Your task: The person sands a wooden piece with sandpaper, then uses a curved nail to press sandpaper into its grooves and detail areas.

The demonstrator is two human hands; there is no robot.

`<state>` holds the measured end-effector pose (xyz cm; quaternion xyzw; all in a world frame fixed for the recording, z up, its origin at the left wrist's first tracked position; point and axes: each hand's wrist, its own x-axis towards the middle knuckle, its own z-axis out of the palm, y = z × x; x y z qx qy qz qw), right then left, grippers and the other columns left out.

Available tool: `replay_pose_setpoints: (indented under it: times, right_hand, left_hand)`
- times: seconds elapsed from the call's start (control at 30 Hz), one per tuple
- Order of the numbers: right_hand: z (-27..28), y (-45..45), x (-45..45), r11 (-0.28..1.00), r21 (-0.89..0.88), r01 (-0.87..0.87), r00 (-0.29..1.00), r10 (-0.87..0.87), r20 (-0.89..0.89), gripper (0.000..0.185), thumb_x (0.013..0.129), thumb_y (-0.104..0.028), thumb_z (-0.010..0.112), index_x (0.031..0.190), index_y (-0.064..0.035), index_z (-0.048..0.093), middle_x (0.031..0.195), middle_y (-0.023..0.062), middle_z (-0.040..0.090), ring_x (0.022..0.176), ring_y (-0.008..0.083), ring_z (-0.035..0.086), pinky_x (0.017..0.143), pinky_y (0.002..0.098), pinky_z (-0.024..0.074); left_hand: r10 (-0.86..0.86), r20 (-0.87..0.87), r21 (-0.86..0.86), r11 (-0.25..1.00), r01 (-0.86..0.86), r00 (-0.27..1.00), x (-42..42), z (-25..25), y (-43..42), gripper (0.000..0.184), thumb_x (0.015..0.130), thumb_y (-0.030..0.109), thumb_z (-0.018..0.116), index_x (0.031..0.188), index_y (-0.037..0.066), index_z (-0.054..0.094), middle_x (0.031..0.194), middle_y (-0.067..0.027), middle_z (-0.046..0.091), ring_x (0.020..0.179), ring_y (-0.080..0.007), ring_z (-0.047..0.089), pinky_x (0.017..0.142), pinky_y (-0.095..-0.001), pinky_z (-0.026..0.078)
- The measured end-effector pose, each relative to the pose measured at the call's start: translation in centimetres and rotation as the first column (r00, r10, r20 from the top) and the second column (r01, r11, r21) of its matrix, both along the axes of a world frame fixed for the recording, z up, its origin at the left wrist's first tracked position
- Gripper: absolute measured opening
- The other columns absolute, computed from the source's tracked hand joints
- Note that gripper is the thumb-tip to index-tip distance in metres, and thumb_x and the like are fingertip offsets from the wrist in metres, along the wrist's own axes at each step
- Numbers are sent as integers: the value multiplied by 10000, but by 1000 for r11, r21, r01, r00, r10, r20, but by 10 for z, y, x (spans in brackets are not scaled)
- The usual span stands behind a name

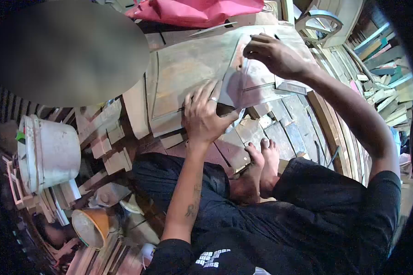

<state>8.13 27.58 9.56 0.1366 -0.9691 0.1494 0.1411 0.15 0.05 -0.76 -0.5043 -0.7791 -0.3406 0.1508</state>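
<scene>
Head view: left hand (206, 114) lies spread on a rectangular tan wooden panel (188, 68); right hand (277, 56), toward one o'clock, curls, its hold unclear; blotchy surface suggests work unfinished.

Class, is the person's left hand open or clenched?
Open: the left hand has its fingers extended over the wooden panel and its thumb held apart.
</scene>
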Motion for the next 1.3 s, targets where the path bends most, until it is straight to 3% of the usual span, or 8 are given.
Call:
replay_pose_setpoints:
  times: [0.07, 0.2, 0.4, 0.5, 0.57, 0.83, 0.97, 1.3]
  right_hand:
    - [23, -14, 7, 1000, -6, 8, 1000, -8, -3, 165, 1054, -153, 650, 1125, -5, 659, 1063, 175, 679, 1012, 384, 690, 878, 467, 564]
    - [37, -39, 18, 992, -83, 93, 994, -89, 58, 227, 1053, -186, 696, 1186, -2, 687, 1107, 133, 691, 1004, 280, 755, 852, 399, 603]
    - [0, -63, 20, 991, 25, -132, 988, 129, 90, 178, 1002, -120, 706, 1143, -14, 686, 1094, 145, 650, 1025, 361, 671, 891, 460, 570]
    - [-22, -55, 13, 961, 112, -254, 967, 256, -3, 177, 993, -122, 710, 1129, -16, 670, 1119, 140, 641, 1052, 371, 661, 917, 467, 555]
    - [-6, -64, 11, 987, -31, -157, 979, 160, 130, 181, 1005, -123, 703, 1141, -10, 665, 1125, 147, 634, 1070, 375, 659, 930, 467, 548]
    - [10, -69, -17, 982, 47, -185, 982, 182, 58, 209, 1019, -113, 678, 1191, 4, 669, 1162, 181, 640, 1104, 395, 661, 956, 474, 541]
    - [3, -61, -20, 979, 105, -177, 957, 146, 252, 223, 987, -92, 688, 1188, 2, 675, 1154, 188, 637, 1119, 406, 652, 974, 489, 552]
    - [-4, -43, -31, 974, 202, -106, 955, 42, 295, 180, 996, -148, 667, 1094, -8, 612, 1099, 191, 639, 1011, 432, 695, 869, 534, 574]
  left_hand:
    - [-14, 40, -21, 1000, 15, 999, 0, 0, -3, 861, 788, 590, 839, 1382, -12, 678, 1390, -200, 685, 1302, -357, 634, 1129, -509, 421]
    - [-22, 114, 79, 997, 13, 993, 8, 1, -9, 835, 815, 600, 811, 1361, -18, 680, 1343, -197, 697, 1266, -367, 642, 1116, -510, 426]
    - [131, 191, 175, 971, -165, 973, 36, -16, -35, 690, 798, 393, 886, 1362, 44, 692, 1323, -156, 686, 1230, -371, 626, 1072, -516, 445]
    - [172, 179, 148, 969, -200, 969, 37, -17, -31, 668, 842, 471, 835, 1341, 49, 697, 1300, -154, 685, 1190, -376, 628, 1044, -513, 451]
    - [244, 32, 82, 966, -246, 969, 37, -19, -29, 680, 921, 627, 685, 1323, 80, 706, 1182, -139, 663, 1131, -349, 614, 1002, -506, 445]
    - [258, 2, 117, 959, -256, 966, 36, -20, -21, 670, 908, 573, 721, 1403, 124, 661, 1239, -153, 624, 1201, -360, 573, 1058, -535, 410]
    - [198, 78, 17, 980, -200, 977, 35, -13, -29, 741, 893, 571, 750, 1403, 44, 640, 1277, -176, 615, 1232, -384, 562, 1067, -557, 399]
    - [132, 99, 47, 989, -137, 986, 25, -9, -32, 755, 822, 462, 864, 1371, -4, 637, 1282, -202, 615, 1228, -421, 570, 1055, -538, 442]
